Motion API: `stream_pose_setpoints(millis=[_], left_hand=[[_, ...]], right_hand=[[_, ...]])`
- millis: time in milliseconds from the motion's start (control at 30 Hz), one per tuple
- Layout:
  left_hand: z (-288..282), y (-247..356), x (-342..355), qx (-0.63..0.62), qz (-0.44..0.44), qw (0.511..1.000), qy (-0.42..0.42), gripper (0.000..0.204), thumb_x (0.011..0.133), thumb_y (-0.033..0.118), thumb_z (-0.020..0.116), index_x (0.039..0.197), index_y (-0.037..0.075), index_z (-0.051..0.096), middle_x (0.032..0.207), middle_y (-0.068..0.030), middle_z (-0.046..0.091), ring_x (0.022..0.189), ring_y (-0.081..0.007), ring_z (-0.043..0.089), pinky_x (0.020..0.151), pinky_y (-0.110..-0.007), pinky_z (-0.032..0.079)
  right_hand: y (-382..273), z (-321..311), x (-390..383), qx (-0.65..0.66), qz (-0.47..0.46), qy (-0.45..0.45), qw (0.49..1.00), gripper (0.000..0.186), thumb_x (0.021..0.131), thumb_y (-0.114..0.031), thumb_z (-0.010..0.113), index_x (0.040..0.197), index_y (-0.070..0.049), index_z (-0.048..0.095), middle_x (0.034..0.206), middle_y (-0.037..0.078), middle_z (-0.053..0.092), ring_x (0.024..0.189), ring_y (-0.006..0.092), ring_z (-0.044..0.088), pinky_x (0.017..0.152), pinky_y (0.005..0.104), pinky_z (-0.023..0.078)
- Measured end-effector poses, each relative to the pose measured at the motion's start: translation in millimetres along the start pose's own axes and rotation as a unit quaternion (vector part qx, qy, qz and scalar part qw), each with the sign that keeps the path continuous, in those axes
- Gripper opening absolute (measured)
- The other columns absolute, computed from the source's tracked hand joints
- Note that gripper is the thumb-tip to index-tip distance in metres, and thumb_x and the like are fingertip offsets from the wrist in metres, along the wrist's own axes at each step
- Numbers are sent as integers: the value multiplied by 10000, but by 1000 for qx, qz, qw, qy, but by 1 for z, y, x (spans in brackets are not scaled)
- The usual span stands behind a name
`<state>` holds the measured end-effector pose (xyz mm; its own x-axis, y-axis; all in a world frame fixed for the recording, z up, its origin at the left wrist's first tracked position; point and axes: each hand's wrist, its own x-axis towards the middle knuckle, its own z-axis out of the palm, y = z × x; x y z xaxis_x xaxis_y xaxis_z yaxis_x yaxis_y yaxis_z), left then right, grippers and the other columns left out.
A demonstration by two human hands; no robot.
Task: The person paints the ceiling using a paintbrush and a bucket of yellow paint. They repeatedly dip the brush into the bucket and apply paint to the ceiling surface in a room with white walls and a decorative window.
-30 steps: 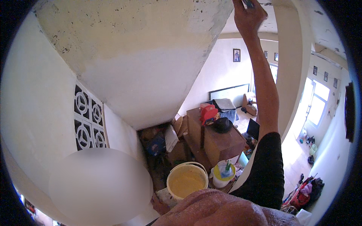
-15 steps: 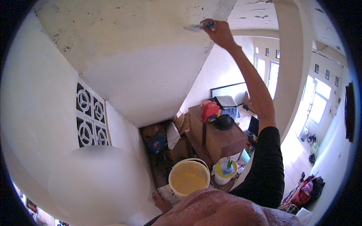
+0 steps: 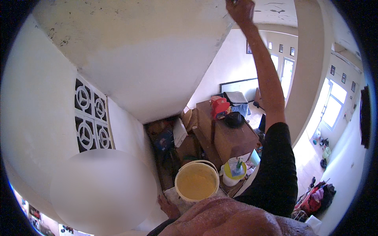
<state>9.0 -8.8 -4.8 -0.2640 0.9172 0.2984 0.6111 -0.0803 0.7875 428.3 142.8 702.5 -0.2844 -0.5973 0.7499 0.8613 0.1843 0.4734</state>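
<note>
My right hand (image 3: 240,10) is raised to the upper edge of the view at the sloped cream-and-white ceiling (image 3: 153,78), closed on a brush, mostly cropped by the frame edge. My left hand (image 3: 169,206) is low, fingers apart, by the white wall and left of a bucket (image 3: 197,182) of pale yellow liquid, partly hidden by a blurred patch and my body. Beside the bucket stands a white pail (image 3: 232,175) with a yellow rim and a green-handled thing on it.
A brown cabinet (image 3: 232,143) below carries a red object (image 3: 219,107) and a black one (image 3: 235,120). A ventilation block wall panel (image 3: 91,114) is on the left, a pillar (image 3: 311,59) on the right. Bags (image 3: 315,196) lie lower right.
My right hand with the brush came down and left across the ceiling, then moved back up to the top edge. My left hand has come further into view beside the bucket.
</note>
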Motion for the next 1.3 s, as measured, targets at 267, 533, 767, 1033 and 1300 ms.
stream_pose_setpoints(millis=[267, 533, 767, 1033, 1300], left_hand=[[-3, 3, 8, -4, -18, 1000, -21, 492, 902, 33, 497, 1390, 27, 434, 1439, -278, 391, 1294, -475, 416, 1059, -538, 362], [-8, 9, 2, -8, 21, 1000, -13, 470, 921, 113, 469, 1376, 0, 436, 1417, -310, 406, 1283, -492, 418, 1054, -539, 368], [-6, 9, 5, -22, 3, 1000, -7, 430, 939, 115, 460, 1348, -18, 462, 1425, -311, 401, 1281, -489, 424, 1050, -538, 374], [-4, 2, 7, 7, 10, 999, -37, 440, 945, 66, 454, 1375, -27, 436, 1448, -296, 386, 1328, -457, 387, 1092, -515, 330], [-6, 3, 5, -18, -10, 999, -36, 457, 956, 103, 452, 1392, -31, 417, 1472, -289, 355, 1328, -471, 377, 1091, -511, 333]], right_hand=[[-34, -23, -101, 35, 112, -382, 917, 207, 895, -241, 645, 1039, -101, 696, 901, 158, 713, 823, 366, 688, 767, 471, 547], [-27, -14, 23, 37, 38, 17, 998, 161, 862, -70, 718, 1021, -40, 722, 940, 144, 732, 726, 235, 694, 658, 327, 552], [-34, 1, -90, 15, 2, -47, 999, 309, 830, -112, 749, 1132, -103, 686, 1040, 142, 721, 927, 292, 718, 766, 364, 584], [-42, -20, -142, 82, 166, -378, 907, 203, 868, -188, 692, 1047, -92, 696, 998, 169, 709, 838, 368, 692, 725, 431, 569], [-19, -11, 26, 20, 50, -92, 994, 165, 861, -94, 724, 1004, -11, 715, 858, 158, 724, 731, 182, 696, 617, 298, 516]])
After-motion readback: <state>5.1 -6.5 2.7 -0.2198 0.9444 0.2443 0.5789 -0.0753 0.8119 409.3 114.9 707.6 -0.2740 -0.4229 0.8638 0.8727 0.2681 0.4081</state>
